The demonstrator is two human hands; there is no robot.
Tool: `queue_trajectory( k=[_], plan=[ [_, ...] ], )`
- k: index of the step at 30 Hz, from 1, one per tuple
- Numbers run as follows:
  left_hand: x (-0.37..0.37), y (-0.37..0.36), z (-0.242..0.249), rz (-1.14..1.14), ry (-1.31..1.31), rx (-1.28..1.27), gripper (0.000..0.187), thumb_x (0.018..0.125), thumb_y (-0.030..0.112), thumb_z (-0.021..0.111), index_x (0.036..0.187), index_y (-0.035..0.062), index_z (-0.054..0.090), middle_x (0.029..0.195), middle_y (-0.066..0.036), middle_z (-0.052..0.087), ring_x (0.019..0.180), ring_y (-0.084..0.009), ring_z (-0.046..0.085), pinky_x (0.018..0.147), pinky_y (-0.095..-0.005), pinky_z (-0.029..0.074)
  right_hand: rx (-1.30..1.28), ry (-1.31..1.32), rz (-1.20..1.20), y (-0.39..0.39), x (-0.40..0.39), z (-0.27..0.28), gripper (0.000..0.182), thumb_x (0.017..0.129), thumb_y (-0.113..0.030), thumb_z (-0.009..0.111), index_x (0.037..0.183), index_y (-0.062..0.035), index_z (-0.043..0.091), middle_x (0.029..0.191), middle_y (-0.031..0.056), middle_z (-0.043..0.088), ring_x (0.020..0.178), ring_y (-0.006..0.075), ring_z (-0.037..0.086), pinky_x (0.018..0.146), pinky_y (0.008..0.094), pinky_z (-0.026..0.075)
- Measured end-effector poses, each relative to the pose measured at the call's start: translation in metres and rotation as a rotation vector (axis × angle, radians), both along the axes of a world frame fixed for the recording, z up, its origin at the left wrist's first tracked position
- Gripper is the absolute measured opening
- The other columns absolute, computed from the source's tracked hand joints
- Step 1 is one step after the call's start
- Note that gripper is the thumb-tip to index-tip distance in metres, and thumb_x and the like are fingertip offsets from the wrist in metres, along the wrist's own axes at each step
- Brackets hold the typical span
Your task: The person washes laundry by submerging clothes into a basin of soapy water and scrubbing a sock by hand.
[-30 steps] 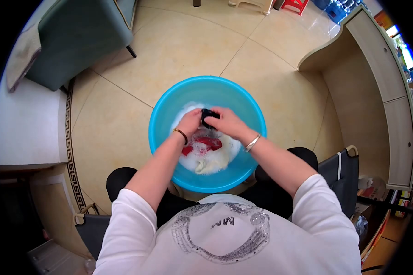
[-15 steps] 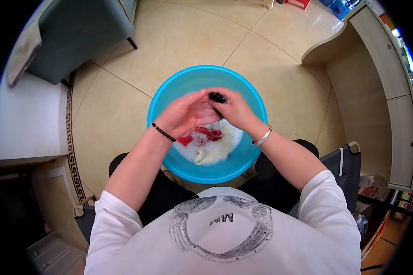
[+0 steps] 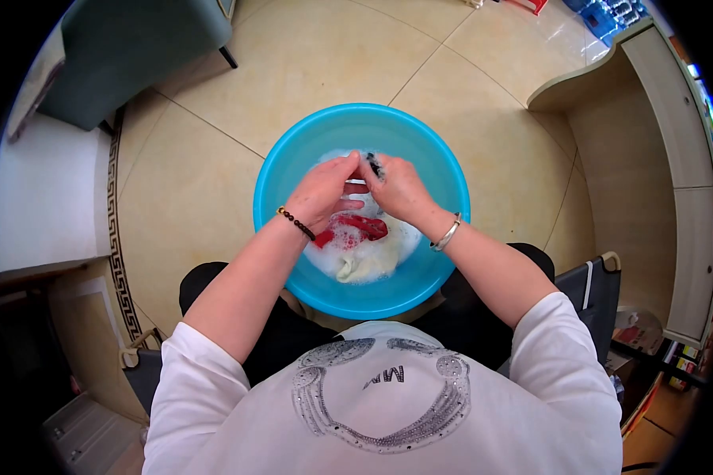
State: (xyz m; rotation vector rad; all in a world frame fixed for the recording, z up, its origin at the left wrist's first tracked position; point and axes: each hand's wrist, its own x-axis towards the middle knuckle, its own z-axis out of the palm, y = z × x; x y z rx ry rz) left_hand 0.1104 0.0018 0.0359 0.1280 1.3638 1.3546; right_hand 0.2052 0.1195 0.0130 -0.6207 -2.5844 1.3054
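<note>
A round blue basin holds soapy water, with a red cloth and a whitish cloth lying in the suds. Over the basin's far half, my right hand is closed on a small black cloth, which is partly hidden by the fingers and foam. My left hand is beside it, fingers apart and curved toward the right hand, with its fingertips near the right thumb. A beaded bracelet is on my left wrist and a silver bangle on the right.
Tiled floor surrounds the basin. A grey-green chair stands at the upper left, and a wooden cabinet at the right. Blue bottles are at the upper right. My knees are on both sides of the basin's near edge.
My hands have come closer together at the fingertips, and less of the black cloth shows. The basin appears slightly larger as the view has shifted a little.
</note>
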Motion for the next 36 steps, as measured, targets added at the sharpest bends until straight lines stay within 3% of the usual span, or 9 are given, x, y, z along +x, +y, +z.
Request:
queue_trajectory(
  k=[5, 8, 10, 13, 20, 24, 26, 30, 36],
  plan=[
    [0.002, 0.0, 0.001, 0.002, 0.017, 0.004, 0.037, 0.096, 0.039, 0.043, 0.114, 0.0084, 0.054, 0.112, -0.006, 0.057, 0.101, -0.0177, 0.056, 0.08, -0.0318, 0.048, -0.148, -0.011, 0.022, 0.003, -0.001, 0.001, 0.039, 0.091, -0.034, 0.049, 0.086, 0.0024, 0.062, 0.085, 0.0243, 0.063, 0.08, 0.039, 0.06, 0.069, 0.0428, 0.047],
    [0.002, -0.001, 0.002, 0.029, -0.036, 0.0, 0.039, 0.097, 0.038, 0.042, 0.119, 0.0075, 0.051, 0.116, -0.007, 0.055, 0.101, -0.0188, 0.055, 0.082, -0.0329, 0.048, -0.345, -0.125, -0.036, 0.007, -0.002, 0.007, 0.037, 0.092, -0.036, 0.049, 0.095, -0.0007, 0.061, 0.087, 0.016, 0.066, 0.08, 0.0294, 0.062, 0.067, 0.0382, 0.048],
    [0.002, -0.002, 0.001, 0.046, 0.003, 0.007, 0.039, 0.097, 0.036, 0.042, 0.121, 0.0071, 0.049, 0.118, -0.008, 0.053, 0.101, -0.0189, 0.055, 0.082, -0.0328, 0.048, -0.74, -0.246, -0.001, 0.011, -0.002, 0.01, 0.041, 0.092, -0.038, 0.049, 0.113, -0.0041, 0.054, 0.097, 0.0093, 0.061, 0.08, 0.0193, 0.06, 0.067, 0.0336, 0.048],
    [0.002, -0.004, 0.004, 0.045, 0.064, 0.063, 0.037, 0.096, 0.031, 0.045, 0.125, 0.0069, 0.047, 0.118, -0.008, 0.052, 0.1, -0.0179, 0.054, 0.081, -0.0315, 0.048, -1.133, -0.09, 0.078, 0.009, 0.0, 0.02, 0.045, 0.091, -0.028, 0.051, 0.127, -0.0021, 0.042, 0.106, 0.0096, 0.055, 0.079, 0.0156, 0.058, 0.064, 0.0295, 0.051],
    [-0.007, -0.004, -0.01, -0.02, 0.031, 0.165, 0.027, 0.09, 0.013, 0.055, 0.115, 0.003, 0.052, 0.098, -0.004, 0.056, 0.084, -0.01, 0.053, 0.072, -0.0243, 0.048, -0.978, -0.048, 0.095, 0.011, 0.019, 0.03, 0.047, 0.087, -0.006, 0.05, 0.131, 0.0007, 0.035, 0.113, 0.0138, 0.051, 0.084, 0.0168, 0.058, 0.059, 0.025, 0.055],
    [-0.008, -0.005, -0.009, -0.016, -0.026, 0.187, 0.025, 0.09, 0.014, 0.055, 0.111, 0.0007, 0.053, 0.095, -0.003, 0.057, 0.083, -0.009, 0.052, 0.072, -0.024, 0.048, -0.904, -0.113, -0.055, 0.023, 0.026, 0.049, 0.03, 0.088, -0.007, 0.05, 0.118, -0.0002, 0.05, 0.106, 0.0106, 0.056, 0.083, 0.0155, 0.059, 0.062, 0.0249, 0.054],
    [-0.006, -0.007, 0.0, 0.001, -0.04, 0.17, 0.02, 0.091, 0.014, 0.054, 0.107, 0.003, 0.054, 0.096, -0.004, 0.057, 0.086, -0.0112, 0.053, 0.077, -0.0282, 0.048, -0.851, -0.103, -0.135, 0.033, 0.029, 0.049, 0.019, 0.09, -0.011, 0.05, 0.104, -0.0013, 0.058, 0.093, 0.0065, 0.061, 0.079, 0.013, 0.06, 0.061, 0.0242, 0.052],
    [-0.002, -0.013, 0.009, 0.123, -0.248, 0.321, 0.016, 0.092, 0.016, 0.051, 0.104, 0.0057, 0.054, 0.106, -0.008, 0.058, 0.101, -0.0196, 0.055, 0.09, -0.0413, 0.046, -0.88, -0.047, -0.139, 0.032, 0.032, 0.059, 0.019, 0.091, -0.012, 0.049, 0.104, -0.0022, 0.058, 0.09, 0.0058, 0.062, 0.076, 0.0122, 0.059, 0.059, 0.0235, 0.051],
    [-0.002, -0.013, 0.021, 0.264, -0.342, 0.426, 0.02, 0.094, 0.019, 0.048, 0.102, 0.0034, 0.055, 0.106, -0.01, 0.059, 0.097, -0.0215, 0.056, 0.094, -0.0427, 0.043, -0.81, -0.035, -0.194, 0.017, 0.033, 0.066, 0.018, 0.093, -0.017, 0.05, 0.101, -0.0035, 0.058, 0.085, 0.0021, 0.061, 0.067, 0.0092, 0.058, 0.056, 0.0219, 0.047]
  ],
)
